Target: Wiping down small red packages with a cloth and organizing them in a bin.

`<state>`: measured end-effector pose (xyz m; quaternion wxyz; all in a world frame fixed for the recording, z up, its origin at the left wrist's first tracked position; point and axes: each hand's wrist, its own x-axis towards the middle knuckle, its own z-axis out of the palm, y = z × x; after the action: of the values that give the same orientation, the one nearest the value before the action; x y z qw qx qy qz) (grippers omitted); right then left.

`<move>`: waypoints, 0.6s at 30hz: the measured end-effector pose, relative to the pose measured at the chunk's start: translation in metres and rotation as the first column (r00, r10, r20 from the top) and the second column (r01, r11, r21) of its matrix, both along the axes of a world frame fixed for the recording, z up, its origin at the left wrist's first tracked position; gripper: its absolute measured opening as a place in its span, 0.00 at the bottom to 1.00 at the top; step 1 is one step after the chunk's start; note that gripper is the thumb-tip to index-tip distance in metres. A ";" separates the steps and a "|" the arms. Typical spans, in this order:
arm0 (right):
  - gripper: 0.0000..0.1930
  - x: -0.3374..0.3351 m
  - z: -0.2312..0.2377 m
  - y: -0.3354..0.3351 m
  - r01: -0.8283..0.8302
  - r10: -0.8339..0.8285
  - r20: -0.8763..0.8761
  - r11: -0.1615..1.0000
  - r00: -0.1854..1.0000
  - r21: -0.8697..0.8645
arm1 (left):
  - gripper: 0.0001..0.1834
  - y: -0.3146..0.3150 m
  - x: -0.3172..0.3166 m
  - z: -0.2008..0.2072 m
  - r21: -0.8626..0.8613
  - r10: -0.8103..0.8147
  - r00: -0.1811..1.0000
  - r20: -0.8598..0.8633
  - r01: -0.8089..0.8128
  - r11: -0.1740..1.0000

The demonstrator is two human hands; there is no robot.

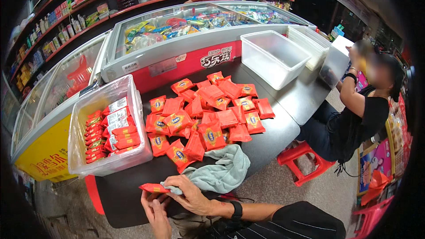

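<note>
Near the table's front edge, a small red packet (pixel 153 188) lies level between my hands. My left hand (pixel 156 214) grips it from below and from the left, fingers partly hidden. In my right hand (pixel 191 197) is a bunched corner of a grey-green cloth (pixel 223 168), pressed to the packet's right end. The rest of the cloth lies crumpled on the table. Just beyond is a loose heap of similar red packets (pixel 211 133). To the left, a clear plastic bin (pixel 141 121) with a liner holds stacked red packets (pixel 119 126).
An empty white plastic bin (pixel 276 57) stands at the table's far right, beside nested bins (pixel 312 40). Glass-topped freezers (pixel 164 62) border the back and left. A person in black (pixel 361 110) sits at the right near a red stool (pixel 301 161); another stands behind the freezers.
</note>
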<state>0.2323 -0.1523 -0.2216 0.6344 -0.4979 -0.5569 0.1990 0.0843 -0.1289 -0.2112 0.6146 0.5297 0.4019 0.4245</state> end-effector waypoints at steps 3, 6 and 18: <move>0.24 -0.001 -0.006 -0.005 -0.147 0.137 0.129 0.987 0.982 0.072 | 0.31 -0.002 0.009 -0.001 -0.164 0.058 0.924 0.379 0.005 0.986; 0.28 -0.004 -0.008 -0.007 -0.184 0.170 0.171 0.980 0.971 0.070 | 0.30 0.001 0.009 -0.007 -0.163 0.041 0.918 0.394 0.026 0.986; 0.31 -0.010 -0.007 -0.013 -0.118 0.075 0.559 0.992 0.826 0.042 | 0.31 0.001 0.014 -0.010 -0.135 0.038 0.916 0.399 0.018 0.991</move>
<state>0.2224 -0.1650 -0.2290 0.4525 -0.4813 -0.7486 0.0566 0.0987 -0.1277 -0.2216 0.7161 0.3865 0.2985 0.4987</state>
